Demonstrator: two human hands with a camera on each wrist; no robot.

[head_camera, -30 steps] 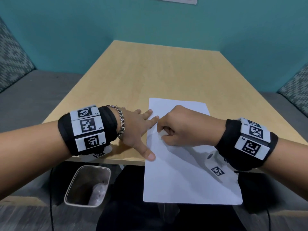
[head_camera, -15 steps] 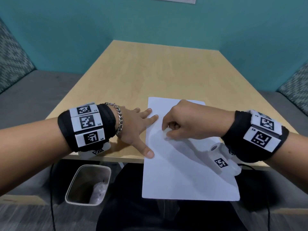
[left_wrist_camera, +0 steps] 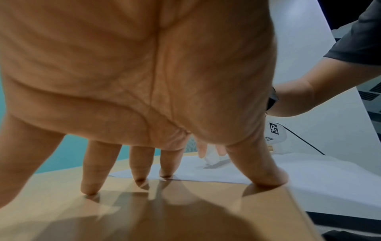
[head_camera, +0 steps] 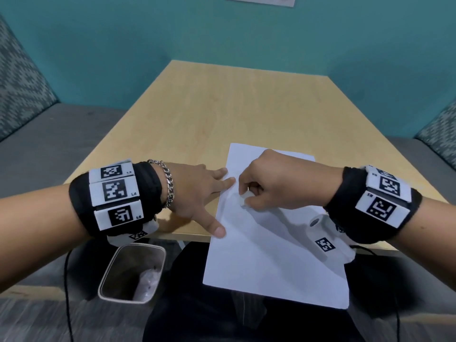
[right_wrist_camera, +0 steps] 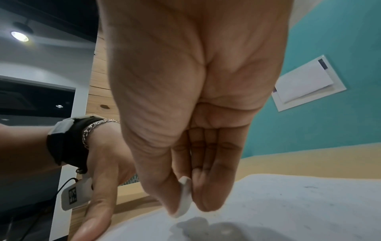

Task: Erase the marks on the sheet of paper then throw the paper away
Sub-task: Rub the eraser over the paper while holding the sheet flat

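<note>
Right now the right hand point(head_camera: 276, 183) pinches a small white eraser point(right_wrist_camera: 184, 197) between thumb and curled fingers, its lower edge down at the sheet of paper point(head_camera: 266, 255), close to the sheet's left edge and toward its far end. Just beside it, the left hand point(head_camera: 197, 193) lies spread and flat, fingers straight, holding nothing: the thumb tip point(head_camera: 218, 229) presses on the sheet's left edge, and at least one straight fingertip point(left_wrist_camera: 167, 172) reaches that same edge farther up (the left wrist view shows the other fingertips planted on bare wood). So the eraser sits between the left hand's thumb and fingers, almost touching the index finger. The paper lies lengthwise away from the person on the near right part of the light wooden worktop point(head_camera: 222, 107), and its near half overhangs the front edge above the person's dark lap. Faint grey specks show on the paper in the right wrist view. Each wrist wears a black band with coded white tags, and the left also has a silver chain bracelet point(head_camera: 167, 183). Below the left forearm, on the floor, stands a small bin point(head_camera: 130, 275) with something pale crumpled inside.
</note>
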